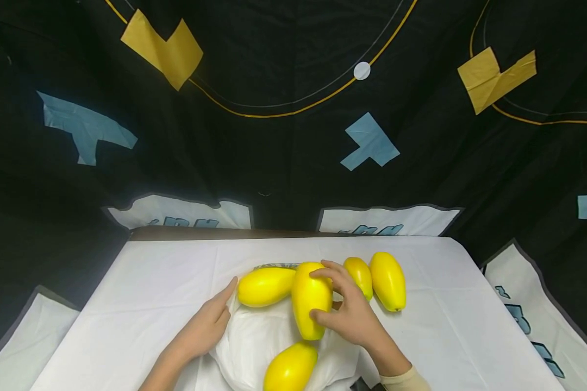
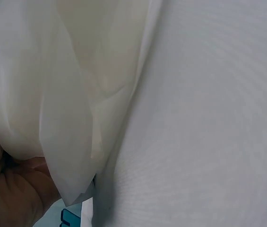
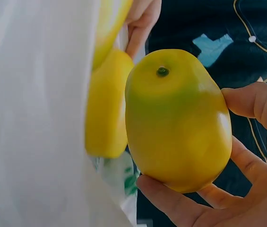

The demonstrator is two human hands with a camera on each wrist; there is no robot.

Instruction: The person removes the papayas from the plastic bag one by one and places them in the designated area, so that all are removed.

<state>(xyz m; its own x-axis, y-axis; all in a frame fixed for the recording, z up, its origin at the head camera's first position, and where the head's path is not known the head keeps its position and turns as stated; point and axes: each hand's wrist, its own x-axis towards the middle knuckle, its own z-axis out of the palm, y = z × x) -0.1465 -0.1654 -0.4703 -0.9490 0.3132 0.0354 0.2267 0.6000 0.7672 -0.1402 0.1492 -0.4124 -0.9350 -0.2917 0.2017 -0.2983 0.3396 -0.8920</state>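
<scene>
My right hand (image 1: 349,307) grips a yellow mango (image 1: 310,304) between thumb and fingers, above a white bag (image 1: 251,336). The right wrist view shows this mango's green-tinged stem end (image 3: 162,72). At the bag's left edge, my left hand (image 1: 207,323) holds the rim, its index finger stretched along it. White bag material (image 2: 72,94) hides most of that hand in the left wrist view. Another mango (image 1: 266,287) lies sideways at the bag's far edge. A further mango (image 1: 291,369) is at the near side, cut off by the frame's bottom.
Two more mangoes, a smaller one (image 1: 359,276) and a larger one (image 1: 388,281), lie side by side right of my right hand. A white cloth covers the table (image 1: 450,326). Behind it hangs a dark curtain (image 1: 274,168) with printed shapes.
</scene>
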